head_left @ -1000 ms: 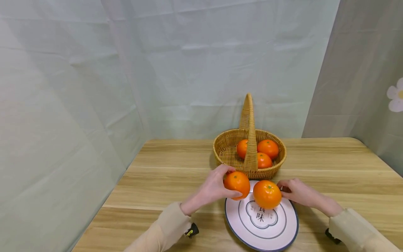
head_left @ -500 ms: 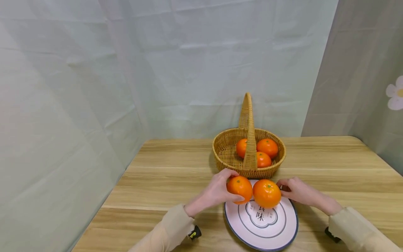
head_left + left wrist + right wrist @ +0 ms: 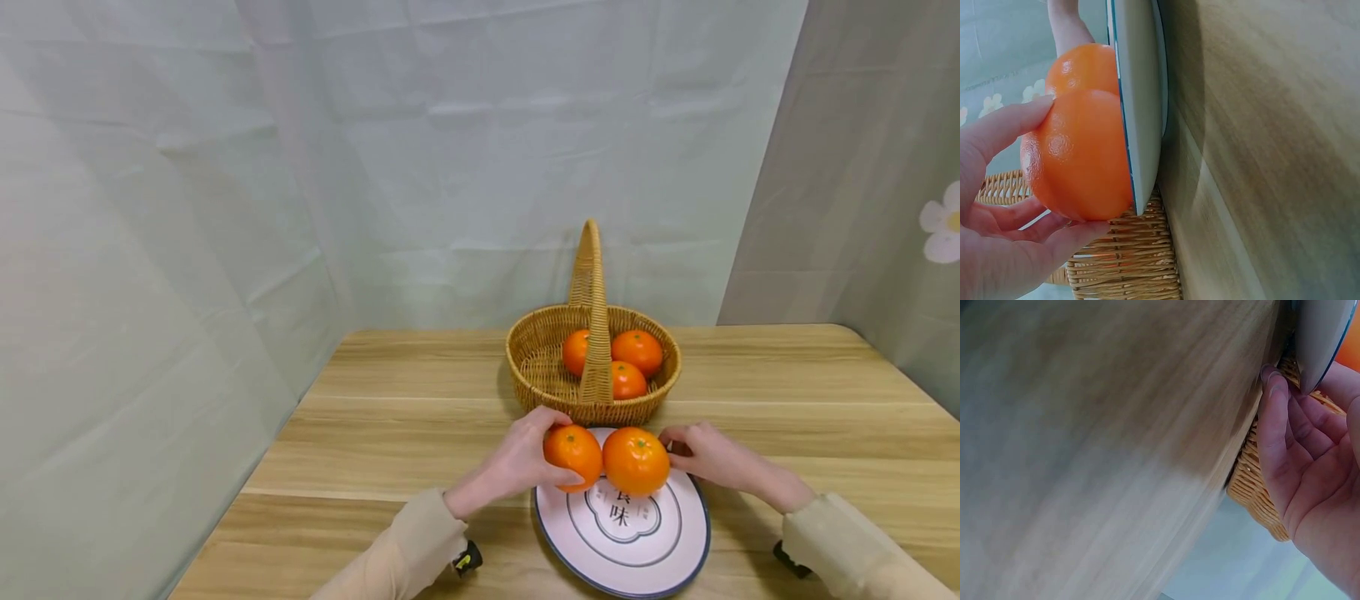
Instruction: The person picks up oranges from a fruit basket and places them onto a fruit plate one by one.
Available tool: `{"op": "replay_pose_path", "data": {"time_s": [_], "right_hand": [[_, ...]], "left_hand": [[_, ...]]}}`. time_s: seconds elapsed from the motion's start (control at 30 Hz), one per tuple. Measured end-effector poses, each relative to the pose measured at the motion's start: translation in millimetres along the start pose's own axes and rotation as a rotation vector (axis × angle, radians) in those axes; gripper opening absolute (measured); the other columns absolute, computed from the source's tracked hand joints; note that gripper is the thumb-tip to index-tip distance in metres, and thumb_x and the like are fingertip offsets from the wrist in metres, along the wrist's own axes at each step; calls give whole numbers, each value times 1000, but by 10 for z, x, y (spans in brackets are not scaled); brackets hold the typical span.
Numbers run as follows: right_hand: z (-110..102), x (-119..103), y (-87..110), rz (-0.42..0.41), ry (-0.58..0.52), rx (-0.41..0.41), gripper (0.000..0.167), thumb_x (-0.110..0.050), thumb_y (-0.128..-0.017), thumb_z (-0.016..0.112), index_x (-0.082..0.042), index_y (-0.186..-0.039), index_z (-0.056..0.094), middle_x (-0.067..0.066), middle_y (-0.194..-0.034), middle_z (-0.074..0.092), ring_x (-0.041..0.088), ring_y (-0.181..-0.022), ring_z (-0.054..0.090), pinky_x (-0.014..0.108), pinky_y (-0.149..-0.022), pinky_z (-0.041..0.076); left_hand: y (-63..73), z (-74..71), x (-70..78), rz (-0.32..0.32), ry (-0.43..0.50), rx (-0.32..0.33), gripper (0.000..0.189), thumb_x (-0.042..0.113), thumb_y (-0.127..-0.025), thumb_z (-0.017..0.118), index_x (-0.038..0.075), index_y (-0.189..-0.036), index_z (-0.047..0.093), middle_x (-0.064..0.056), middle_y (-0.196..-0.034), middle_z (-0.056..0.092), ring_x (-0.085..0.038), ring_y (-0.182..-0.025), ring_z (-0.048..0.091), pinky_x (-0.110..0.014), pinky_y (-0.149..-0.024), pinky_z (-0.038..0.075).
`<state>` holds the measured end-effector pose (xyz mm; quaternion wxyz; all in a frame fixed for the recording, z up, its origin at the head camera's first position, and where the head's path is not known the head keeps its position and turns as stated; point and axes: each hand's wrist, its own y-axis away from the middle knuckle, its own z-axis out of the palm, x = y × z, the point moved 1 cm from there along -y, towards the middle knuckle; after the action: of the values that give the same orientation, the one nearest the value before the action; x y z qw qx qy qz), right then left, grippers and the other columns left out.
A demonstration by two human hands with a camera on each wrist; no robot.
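My left hand [image 3: 527, 457] grips an orange [image 3: 573, 458] from its left, fingers behind it and thumb across its front. This orange sits over the back left part of a white plate [image 3: 637, 575] with a blue rim. In the left wrist view its underside meets the plate's edge. A second orange [image 3: 637, 461] lies on the plate, close beside the first. My right hand [image 3: 708, 454] rests at the plate's back right rim, fingers loosely bent; in the right wrist view the plate's edge reaches down between them. Whether its fingertips touch the second orange is unclear.
Right behind the plate stands a wicker basket [image 3: 530, 385] with a tall handle [image 3: 597, 333], holding several oranges [image 3: 637, 353], partly covered by the handle. Everything stands on a wooden table [image 3: 405, 417]. A pale curtain [image 3: 487, 167] hangs behind it and at the left.
My left hand has moved the orange to the right and slightly nearer me, up beside the second orange. My right hand, the plate and the basket have stayed in place.
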<state>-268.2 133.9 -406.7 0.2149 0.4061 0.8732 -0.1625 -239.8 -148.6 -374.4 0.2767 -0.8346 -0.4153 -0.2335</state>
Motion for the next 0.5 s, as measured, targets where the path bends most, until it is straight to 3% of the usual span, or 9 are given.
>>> {"op": "replay_pose_path", "data": {"time_s": [0.5], "right_hand": [[-8,-5,-3,-16,15,7,7,-10,-83,64,-9,-89,61,-11,-69,49,4,-57,44,23,-49,40]], "left_hand": [[-20,28,31,-41,-12,-44,61,30,-63,83,9,-111,54,5,-106,49,-13,-96,46,-29,-81,41]]}}
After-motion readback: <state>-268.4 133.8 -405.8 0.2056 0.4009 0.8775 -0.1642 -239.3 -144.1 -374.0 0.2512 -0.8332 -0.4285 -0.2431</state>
